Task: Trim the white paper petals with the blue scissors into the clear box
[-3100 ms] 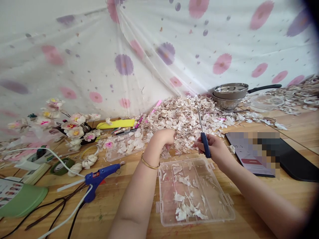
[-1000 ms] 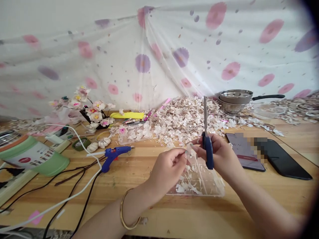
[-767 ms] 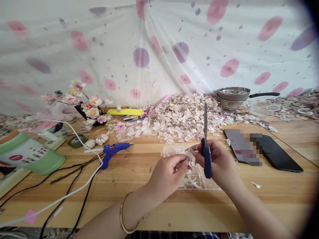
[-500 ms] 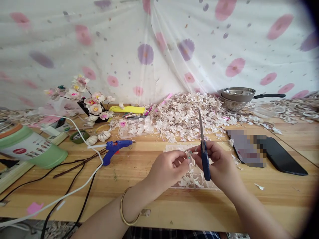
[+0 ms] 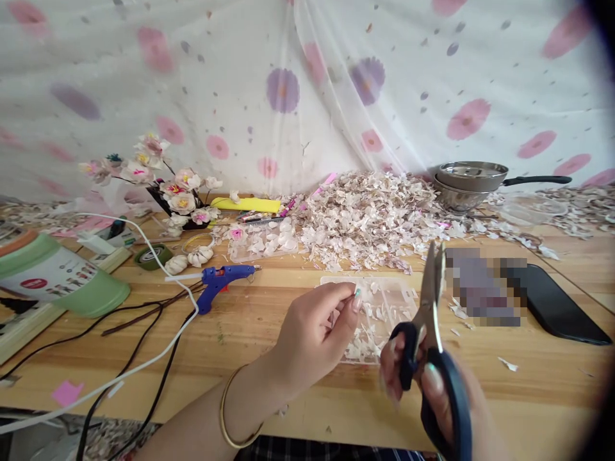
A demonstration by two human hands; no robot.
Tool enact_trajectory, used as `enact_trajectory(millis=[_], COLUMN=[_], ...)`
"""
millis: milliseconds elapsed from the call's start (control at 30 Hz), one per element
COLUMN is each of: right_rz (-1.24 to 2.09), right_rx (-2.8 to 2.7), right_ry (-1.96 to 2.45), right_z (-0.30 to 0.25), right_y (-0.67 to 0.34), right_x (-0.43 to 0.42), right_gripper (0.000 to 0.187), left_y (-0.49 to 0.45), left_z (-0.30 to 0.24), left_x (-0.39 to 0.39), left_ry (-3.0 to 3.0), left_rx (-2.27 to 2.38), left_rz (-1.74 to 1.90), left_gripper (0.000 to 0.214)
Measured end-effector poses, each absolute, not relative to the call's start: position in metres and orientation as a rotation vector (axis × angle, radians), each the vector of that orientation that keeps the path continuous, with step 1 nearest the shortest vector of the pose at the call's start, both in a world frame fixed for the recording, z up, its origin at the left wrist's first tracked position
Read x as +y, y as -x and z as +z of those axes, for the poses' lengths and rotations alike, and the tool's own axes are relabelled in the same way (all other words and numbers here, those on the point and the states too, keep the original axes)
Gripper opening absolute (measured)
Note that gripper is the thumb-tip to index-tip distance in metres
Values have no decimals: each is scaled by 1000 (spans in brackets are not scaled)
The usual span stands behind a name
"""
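Note:
My right hand (image 5: 442,390) holds a pair of scissors (image 5: 429,320) by the dark handles, blades pointing up and a little apart. My left hand (image 5: 321,326) is closed, thumb and forefinger pinched together; whatever is between them is too small or hidden to name. Beneath and behind both hands lies a clear divided plastic tray (image 5: 327,280) with pale, thin petal-like pieces (image 5: 365,339) in it. A big heap of similar whitish pieces (image 5: 365,218) spreads behind the tray.
On the left lie a blue glue gun (image 5: 221,282), its white cord, black cables and a green tumbler (image 5: 67,275). Paper-like flowers (image 5: 182,198) stand at the back left. To the right are a black phone (image 5: 562,304) and a long-handled pan (image 5: 473,179) on a metal bowl.
My right hand has moved away from the left, toward me and rightward, turning the scissors and spreading the handles. The left hand still pinches, slightly shifted left.

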State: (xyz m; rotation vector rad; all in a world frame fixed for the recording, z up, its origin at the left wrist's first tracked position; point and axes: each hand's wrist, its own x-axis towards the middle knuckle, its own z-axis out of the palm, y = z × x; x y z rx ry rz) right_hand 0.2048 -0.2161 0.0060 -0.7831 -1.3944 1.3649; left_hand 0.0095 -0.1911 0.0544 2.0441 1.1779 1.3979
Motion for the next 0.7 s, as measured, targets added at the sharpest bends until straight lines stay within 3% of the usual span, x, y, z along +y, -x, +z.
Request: enact_trajectory(millis=[200, 700], right_rz=[1304, 1540], right_rx=[-1645, -1489], right_ry=[903, 915], right_z=[-2, -5], right_y=[-204, -199], right_x=[-246, -250], right_gripper=[52, 51], left_y=[-7, -7], left_z=[59, 50], left_x=[-195, -189], left_ry=[-2064, -2274], left_rx=[1127, 1194], left_rz=[1486, 1514], left_gripper=[12, 9])
